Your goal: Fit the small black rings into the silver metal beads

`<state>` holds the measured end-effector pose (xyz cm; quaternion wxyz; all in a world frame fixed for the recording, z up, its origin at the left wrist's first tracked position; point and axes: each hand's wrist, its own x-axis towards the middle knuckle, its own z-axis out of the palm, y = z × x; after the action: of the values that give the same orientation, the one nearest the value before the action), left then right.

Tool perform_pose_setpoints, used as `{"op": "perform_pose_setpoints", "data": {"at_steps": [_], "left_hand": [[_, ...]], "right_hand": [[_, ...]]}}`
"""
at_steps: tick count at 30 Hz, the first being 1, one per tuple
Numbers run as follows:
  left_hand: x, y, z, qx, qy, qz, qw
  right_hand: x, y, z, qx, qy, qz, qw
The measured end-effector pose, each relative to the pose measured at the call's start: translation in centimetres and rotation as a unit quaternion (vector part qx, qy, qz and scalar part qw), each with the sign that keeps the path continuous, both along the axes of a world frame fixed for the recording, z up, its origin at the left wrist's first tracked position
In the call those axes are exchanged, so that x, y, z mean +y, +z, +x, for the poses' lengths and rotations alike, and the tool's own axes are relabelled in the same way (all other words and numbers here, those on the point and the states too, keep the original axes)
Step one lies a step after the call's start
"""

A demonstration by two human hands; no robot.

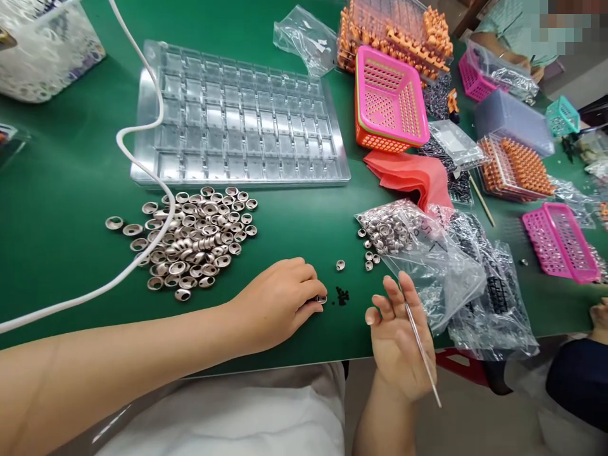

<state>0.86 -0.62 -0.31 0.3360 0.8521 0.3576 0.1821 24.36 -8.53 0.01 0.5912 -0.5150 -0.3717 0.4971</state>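
Observation:
My left hand [280, 304] rests on the green table with its fingers closed on a small silver metal ring [322, 299], mostly hidden under the fingertips. Just right of it lies a cluster of tiny black pieces [341, 296]. Palm turned up, my right hand [401, 342] holds a thin metal rod [424, 356] across its fingers, near the table's front edge. A single silver ring [340, 265] sits above the black pieces. Left of my hands spreads a large pile of silver rings [194, 237]. A clear bag of smaller silver rings [392, 228] lies above my right hand.
Behind the pile is a clear compartment tray [242, 180]. A white cable [142, 130] crosses the tray's left side and the pile. Pink baskets [392, 95], red sheets [408, 171] and orange parts [515, 168] stand to the right. Another person's arm [498, 50] shows at the far right.

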Motion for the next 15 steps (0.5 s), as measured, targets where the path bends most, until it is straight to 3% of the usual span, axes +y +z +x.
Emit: {"op": "perform_pose_setpoints", "data": {"at_steps": [5, 11, 15], "left_hand": [[-0.50, -0.23, 0.29, -0.006, 0.003, 0.039, 0.999], [-0.66, -0.60, 0.54, -0.034, 0.020, 0.045, 0.998], [-0.67, -1.03, 0.63, -0.062, 0.034, 0.024, 0.997]], "right_hand": [[-0.16, -0.46, -0.48, -0.011, 0.027, 0.013, 0.999], [-0.70, -0.97, -0.37, -0.206, 0.038, 0.049, 0.977], [-0.56, -0.96, -0.69, -0.226, 0.023, 0.020, 0.974]]}}
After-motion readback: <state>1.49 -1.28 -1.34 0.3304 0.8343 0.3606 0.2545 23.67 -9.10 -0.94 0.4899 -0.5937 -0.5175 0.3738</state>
